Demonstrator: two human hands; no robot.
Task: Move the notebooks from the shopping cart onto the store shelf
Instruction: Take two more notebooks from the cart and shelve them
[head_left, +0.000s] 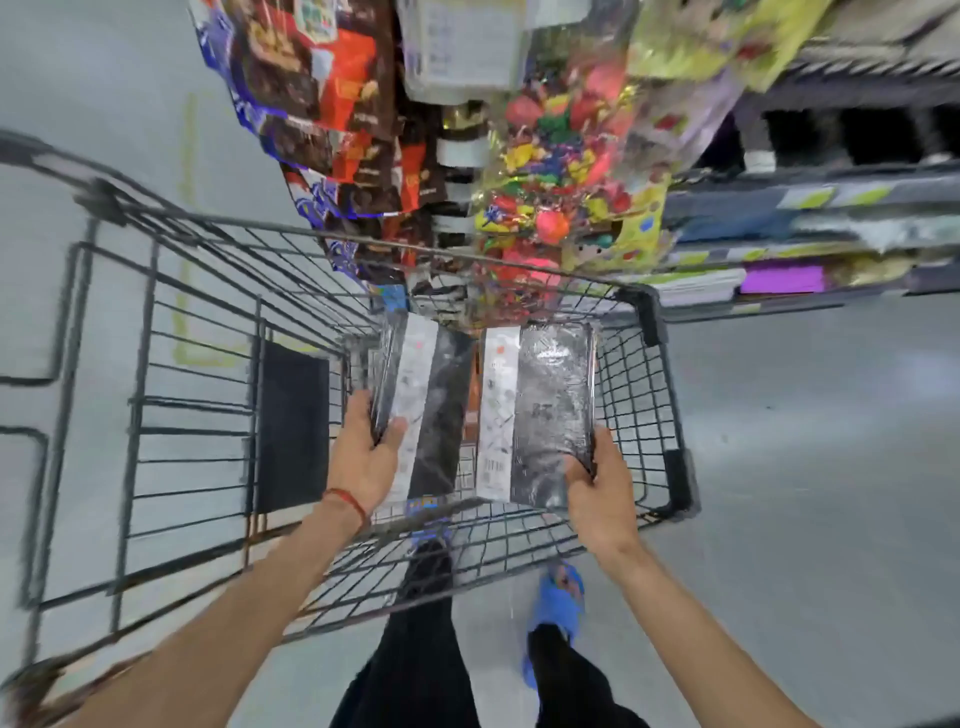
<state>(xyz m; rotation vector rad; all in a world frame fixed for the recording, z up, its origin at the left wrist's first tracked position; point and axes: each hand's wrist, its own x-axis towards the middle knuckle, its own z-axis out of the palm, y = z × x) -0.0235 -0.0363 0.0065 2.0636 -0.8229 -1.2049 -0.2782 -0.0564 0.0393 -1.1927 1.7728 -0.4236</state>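
Note:
Two black notebooks in shiny plastic wrap, each with a white label strip, are held side by side over the wire shopping cart (156, 395). My left hand (363, 457) grips the near left edge of the left notebook (431, 410). My right hand (602, 493) grips the near right corner of the right notebook (545, 415). A dark flat item (293, 426) stands against the cart's left inner side. Store shelves (831, 208) run along the upper right.
Hanging snack packs (322, 104) and bags of colourful toys (561, 171) crowd the space just beyond the cart's far rim. Purple and white stationery (779, 278) lies on a low shelf at right. Grey floor lies on both sides. My blue sandals (558, 597) show below the cart.

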